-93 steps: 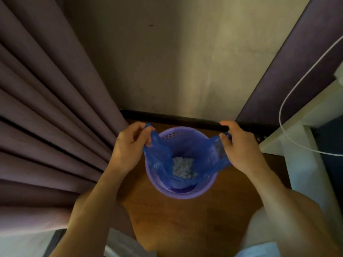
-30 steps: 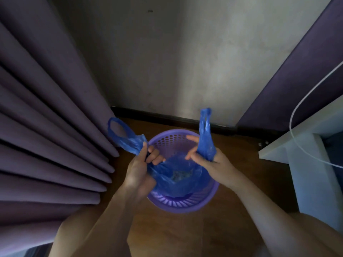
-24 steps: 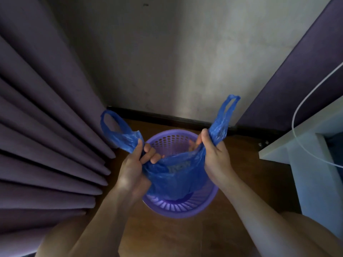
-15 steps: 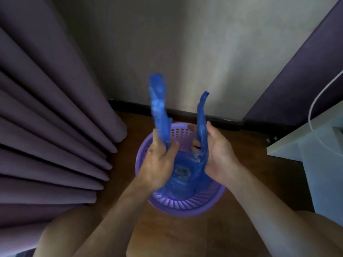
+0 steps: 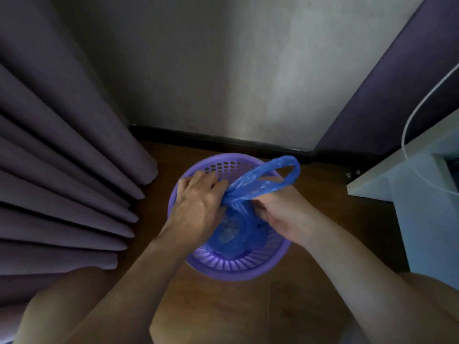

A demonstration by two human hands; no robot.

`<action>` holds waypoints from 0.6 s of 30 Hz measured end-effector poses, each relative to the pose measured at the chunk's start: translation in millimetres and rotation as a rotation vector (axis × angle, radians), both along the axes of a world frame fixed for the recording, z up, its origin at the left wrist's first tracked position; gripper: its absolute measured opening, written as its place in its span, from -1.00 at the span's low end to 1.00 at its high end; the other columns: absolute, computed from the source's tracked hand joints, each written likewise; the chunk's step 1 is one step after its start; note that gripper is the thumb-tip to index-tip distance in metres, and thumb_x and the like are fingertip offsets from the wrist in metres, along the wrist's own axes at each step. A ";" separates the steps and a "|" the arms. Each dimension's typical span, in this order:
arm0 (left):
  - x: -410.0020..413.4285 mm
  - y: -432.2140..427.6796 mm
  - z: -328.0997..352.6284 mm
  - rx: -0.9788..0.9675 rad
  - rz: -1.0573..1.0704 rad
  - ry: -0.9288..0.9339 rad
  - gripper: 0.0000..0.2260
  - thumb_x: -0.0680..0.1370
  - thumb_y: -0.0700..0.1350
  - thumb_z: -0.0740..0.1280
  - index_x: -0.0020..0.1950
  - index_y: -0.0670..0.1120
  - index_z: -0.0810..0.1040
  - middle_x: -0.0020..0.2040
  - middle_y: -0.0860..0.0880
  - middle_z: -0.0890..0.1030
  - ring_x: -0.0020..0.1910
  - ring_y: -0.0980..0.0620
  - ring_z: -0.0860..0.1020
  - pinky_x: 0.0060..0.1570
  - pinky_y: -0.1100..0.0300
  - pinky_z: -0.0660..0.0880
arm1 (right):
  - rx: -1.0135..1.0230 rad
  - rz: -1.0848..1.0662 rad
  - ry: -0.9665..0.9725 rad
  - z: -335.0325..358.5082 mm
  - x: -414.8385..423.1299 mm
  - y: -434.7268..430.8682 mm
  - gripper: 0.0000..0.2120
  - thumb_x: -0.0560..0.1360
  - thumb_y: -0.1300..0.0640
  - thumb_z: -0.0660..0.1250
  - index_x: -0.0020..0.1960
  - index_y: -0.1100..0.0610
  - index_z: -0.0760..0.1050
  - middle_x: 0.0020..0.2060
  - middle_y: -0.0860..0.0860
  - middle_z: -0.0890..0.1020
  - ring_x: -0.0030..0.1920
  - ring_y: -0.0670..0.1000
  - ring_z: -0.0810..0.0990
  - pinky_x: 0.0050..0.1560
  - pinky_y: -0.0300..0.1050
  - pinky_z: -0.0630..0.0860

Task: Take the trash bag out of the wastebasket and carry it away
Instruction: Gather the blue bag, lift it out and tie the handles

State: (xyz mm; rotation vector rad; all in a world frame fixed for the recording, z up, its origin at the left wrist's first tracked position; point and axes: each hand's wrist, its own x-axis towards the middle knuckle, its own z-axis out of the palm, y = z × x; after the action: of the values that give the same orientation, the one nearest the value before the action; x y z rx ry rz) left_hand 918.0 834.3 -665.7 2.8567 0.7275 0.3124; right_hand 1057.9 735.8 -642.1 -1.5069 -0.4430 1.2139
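A purple perforated wastebasket [image 5: 231, 265] stands on the wooden floor. Inside it hangs a blue plastic trash bag [image 5: 234, 232] with pale crumpled waste showing through. The bag's handles [image 5: 270, 180] are gathered into a loop that points up and to the right over the rim. My left hand [image 5: 196, 207] grips the gathered neck of the bag from the left. Beside it, my right hand [image 5: 278, 209] holds the same neck from the right. Both hands are over the basket's mouth.
Purple curtain folds [image 5: 62, 170] hang close on the left, reaching the floor. A grey wall with a dark baseboard [image 5: 223, 140] is just behind the basket. A white desk [image 5: 407, 189] with a white cable [image 5: 407, 130] stands at the right. My knees are at the bottom.
The two bag handles, held apart and upright half a second ago, are now brought together into one loop leaning right. My hands have closed in on the bag's neck.
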 end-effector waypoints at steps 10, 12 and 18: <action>2.9 1.8 4.5 -0.260 -0.155 0.095 -0.80 0.36 -0.06 0.19 -0.19 -0.15 0.52 -0.23 -0.15 0.59 -0.19 -0.24 0.55 -0.09 -0.02 0.45 | 0.317 0.264 -1.696 67.6 8.6 -23.8 -0.66 0.53 -0.01 0.28 0.14 0.21 0.61 0.04 0.18 0.60 0.12 0.19 0.57 0.36 0.14 0.34; 4.7 -0.4 3.0 -0.327 -0.171 0.073 -0.71 0.39 -0.07 0.17 -0.06 -0.20 0.56 -0.12 -0.18 0.62 -0.10 -0.23 0.56 -0.01 -0.07 0.49 | 0.111 0.528 -1.758 52.5 2.0 -18.5 -0.58 0.49 -0.10 0.28 0.21 0.14 0.58 0.07 0.11 0.62 0.16 0.17 0.59 0.51 0.27 0.17; 1.7 1.5 11.5 -0.255 -0.183 -0.081 -0.78 0.42 -0.10 0.25 -0.07 -0.20 0.57 -0.15 -0.13 0.58 -0.12 -0.12 0.52 -0.07 0.08 0.44 | -0.111 0.777 -1.323 29.3 -2.2 -13.4 -0.70 0.65 0.12 0.13 0.38 0.05 0.28 0.13 0.05 0.59 0.03 0.14 0.61 -0.12 0.05 0.46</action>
State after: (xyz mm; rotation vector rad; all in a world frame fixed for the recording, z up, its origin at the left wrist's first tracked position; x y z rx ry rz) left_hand 919.8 835.8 -654.2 2.6274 0.4497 0.2841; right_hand 1055.7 722.4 -612.8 -2.1828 -1.9828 0.5690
